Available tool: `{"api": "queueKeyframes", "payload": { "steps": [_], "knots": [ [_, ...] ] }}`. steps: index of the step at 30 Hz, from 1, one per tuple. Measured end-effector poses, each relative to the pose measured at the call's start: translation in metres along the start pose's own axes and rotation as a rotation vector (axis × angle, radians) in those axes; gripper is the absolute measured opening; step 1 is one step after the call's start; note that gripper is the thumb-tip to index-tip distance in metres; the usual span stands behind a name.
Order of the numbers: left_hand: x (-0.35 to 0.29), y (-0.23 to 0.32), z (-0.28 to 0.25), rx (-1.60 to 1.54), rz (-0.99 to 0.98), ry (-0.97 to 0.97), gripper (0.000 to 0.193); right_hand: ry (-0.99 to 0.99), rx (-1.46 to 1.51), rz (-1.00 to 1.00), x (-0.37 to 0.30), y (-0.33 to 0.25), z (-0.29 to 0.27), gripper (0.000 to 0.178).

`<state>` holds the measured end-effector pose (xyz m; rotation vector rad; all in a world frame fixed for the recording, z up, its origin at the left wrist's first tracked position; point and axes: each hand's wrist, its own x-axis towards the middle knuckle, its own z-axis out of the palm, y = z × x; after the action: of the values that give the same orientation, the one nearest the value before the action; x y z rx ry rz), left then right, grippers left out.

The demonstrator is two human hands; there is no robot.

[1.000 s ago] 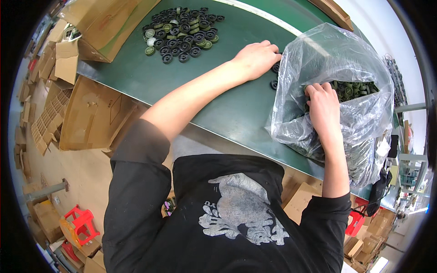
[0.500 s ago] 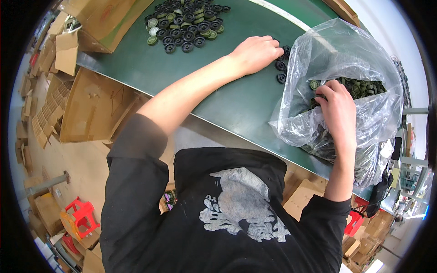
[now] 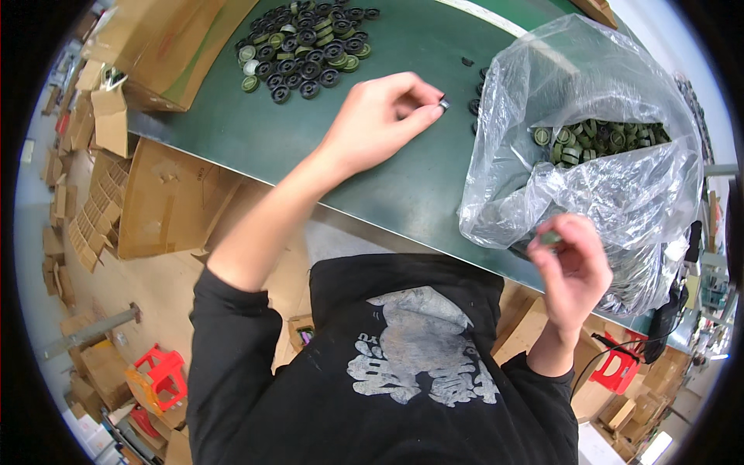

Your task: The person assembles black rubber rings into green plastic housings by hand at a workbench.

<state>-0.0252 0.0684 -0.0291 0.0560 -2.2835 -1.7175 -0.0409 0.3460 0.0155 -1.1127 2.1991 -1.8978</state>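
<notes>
My left hand (image 3: 381, 118) is over the green tabletop, its thumb and fingertips pinching a small black wheel (image 3: 443, 104) that is partly hidden. In front of the plastic bag, my right hand (image 3: 573, 267) is blurred by motion. A green round cap (image 3: 549, 238) shows between its thumb and fingers. The clear plastic bag (image 3: 504, 132) lies with its mouth open, and many loose green caps (image 3: 597, 142) fill its inside. Beside the bag's left edge, several black wheels (image 3: 475, 106) stand in a short row, partly behind the plastic.
At the far left of the green table (image 3: 387, 194) is a heap of black wheels and green caps (image 3: 306, 50). A cardboard box (image 3: 167, 46) stands left of it. Below the table edge is another open box (image 3: 167, 201). A red stool (image 3: 163, 376) stands on the floor.
My left hand has moved left from the row of wheels, now with a black wheel in its fingertips. My right hand has come out of the bag toward me with a green cap.
</notes>
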Motion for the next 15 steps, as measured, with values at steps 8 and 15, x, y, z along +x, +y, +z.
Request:
{"api": "queueKeyframes", "payload": {
  "steps": [8,15],
  "knots": [
    [-0.098,0.019,0.023,-0.863,-0.214,-0.02,0.038,-0.142,0.102,-0.016,-0.03,0.003,0.035,0.041],
    [-0.147,0.025,0.054,-1.202,-0.345,-0.144,0.047,-0.171,-0.084,-0.171,-0.029,0.007,0.037,0.046]
  ]
}}
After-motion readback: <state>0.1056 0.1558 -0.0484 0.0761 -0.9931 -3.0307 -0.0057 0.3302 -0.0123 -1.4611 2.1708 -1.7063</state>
